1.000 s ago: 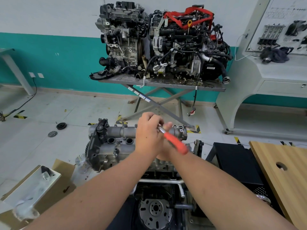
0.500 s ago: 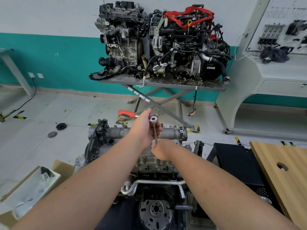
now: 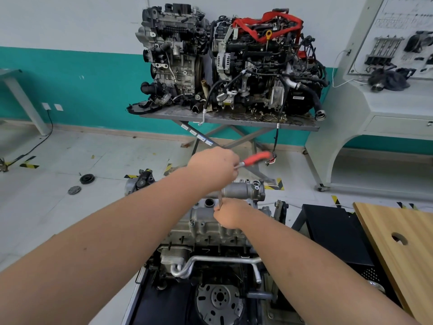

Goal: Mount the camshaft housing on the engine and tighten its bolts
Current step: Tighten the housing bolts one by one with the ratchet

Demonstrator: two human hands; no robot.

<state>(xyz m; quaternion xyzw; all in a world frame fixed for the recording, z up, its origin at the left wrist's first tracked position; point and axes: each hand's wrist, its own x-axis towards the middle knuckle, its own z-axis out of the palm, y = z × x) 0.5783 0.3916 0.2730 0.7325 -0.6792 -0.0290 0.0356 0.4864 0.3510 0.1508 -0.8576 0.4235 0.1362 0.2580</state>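
A grey camshaft housing [image 3: 243, 191] lies across the top of the engine [image 3: 206, 228] in front of me. My left hand [image 3: 214, 167] grips the head end of a ratchet wrench whose red handle [image 3: 256, 158] points right, above the housing. A thin steel extension [image 3: 219, 200] runs straight down from the ratchet head. My right hand [image 3: 230, 214] pinches the extension's lower end against the housing. The bolt under it is hidden by my fingers.
Two complete engines stand on a grey scissor-leg table [image 3: 229, 118] against the teal wall. A black cabinet [image 3: 332, 233] and a wooden tabletop [image 3: 403, 245] are at the right. Two round discs [image 3: 80, 184] lie on the floor at left. A white display bench [image 3: 384, 109] stands at far right.
The red handle has swung from lower right round to the left and now points right. My right hand stays on the extension's lower end. The view has shifted slightly.
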